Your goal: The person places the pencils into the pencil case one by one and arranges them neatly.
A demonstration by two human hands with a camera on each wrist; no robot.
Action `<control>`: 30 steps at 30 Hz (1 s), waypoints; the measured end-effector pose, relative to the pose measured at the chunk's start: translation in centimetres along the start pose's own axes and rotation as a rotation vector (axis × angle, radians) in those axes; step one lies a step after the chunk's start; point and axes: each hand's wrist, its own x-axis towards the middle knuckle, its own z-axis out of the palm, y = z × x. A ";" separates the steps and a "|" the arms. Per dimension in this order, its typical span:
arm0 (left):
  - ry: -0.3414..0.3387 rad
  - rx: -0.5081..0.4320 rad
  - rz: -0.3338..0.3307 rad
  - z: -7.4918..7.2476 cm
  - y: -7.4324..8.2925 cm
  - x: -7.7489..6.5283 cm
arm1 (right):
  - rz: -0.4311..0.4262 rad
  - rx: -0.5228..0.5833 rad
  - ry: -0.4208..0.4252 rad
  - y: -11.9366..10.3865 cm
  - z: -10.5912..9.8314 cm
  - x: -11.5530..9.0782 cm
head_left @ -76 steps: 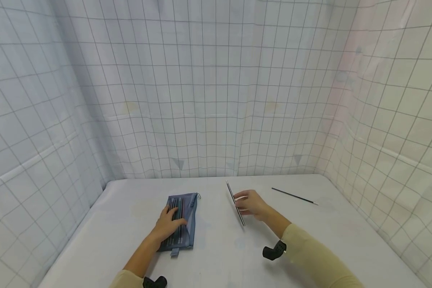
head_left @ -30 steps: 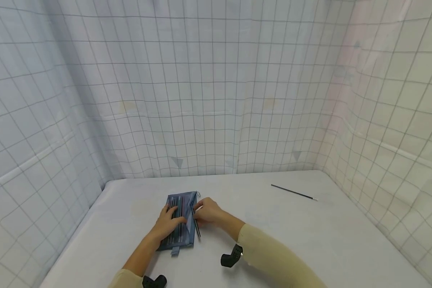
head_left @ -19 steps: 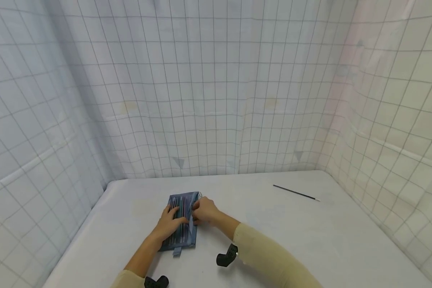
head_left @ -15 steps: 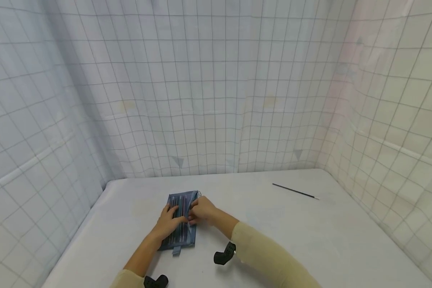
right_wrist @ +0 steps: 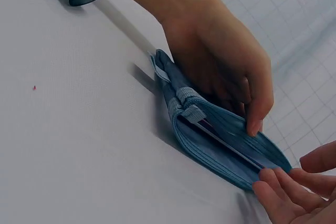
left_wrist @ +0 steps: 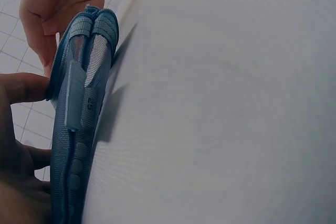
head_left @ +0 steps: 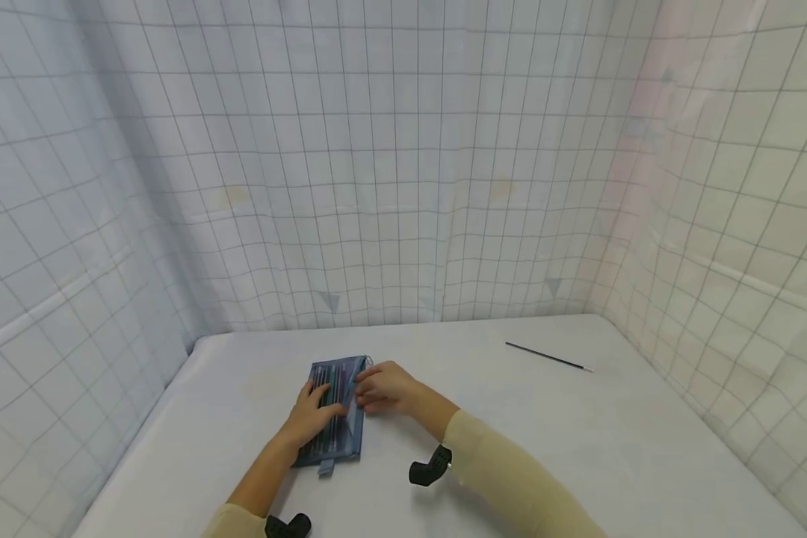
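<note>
A blue zip pouch (head_left: 350, 441) with a see-through mesh face lies on the table, several slim sticks showing through it. My left hand (head_left: 311, 415) rests on that face with its fingers spread, the thumb lying near the zipped edge. In the right wrist view the zip gapes, and a thin pale stick (right_wrist: 231, 150) lies inside the opening. At this opening is my right hand (head_left: 391, 387); in the right wrist view its fingertips (right_wrist: 270, 177) touch the rim, with the fingers fairly straight and apart.
A thin black stick with a white tip (head_left: 549, 356) lies toward the back right of the white table (head_left: 511, 433). Grid-patterned white curtains (head_left: 403, 187) stand behind the table and at both sides.
My right hand has carried a thin dark stick leftward from mid-table to the pouch, where it went out of sight at the opening. The hand has then drawn back slightly; the left stays put.
</note>
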 end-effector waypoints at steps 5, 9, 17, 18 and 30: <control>0.012 0.010 0.003 0.2 -0.1 0.0 | -0.021 -0.068 -0.014 -0.5 -1.0 -0.5; 0.018 0.006 0.000 0.2 -0.1 0.0 | -0.049 -0.123 -0.013 -0.8 -1.8 -0.7; 0.024 0.006 -0.004 0.3 0.0 -0.2 | -0.076 -0.176 0.000 -1.3 -3.7 -1.0; 0.026 0.008 -0.004 0.3 0.0 -0.3 | -0.077 -0.175 0.001 -1.5 -4.0 -1.1; 0.025 -0.002 0.012 0.2 0.0 -0.4 | -0.140 -0.284 -0.015 -2.7 -6.9 -2.4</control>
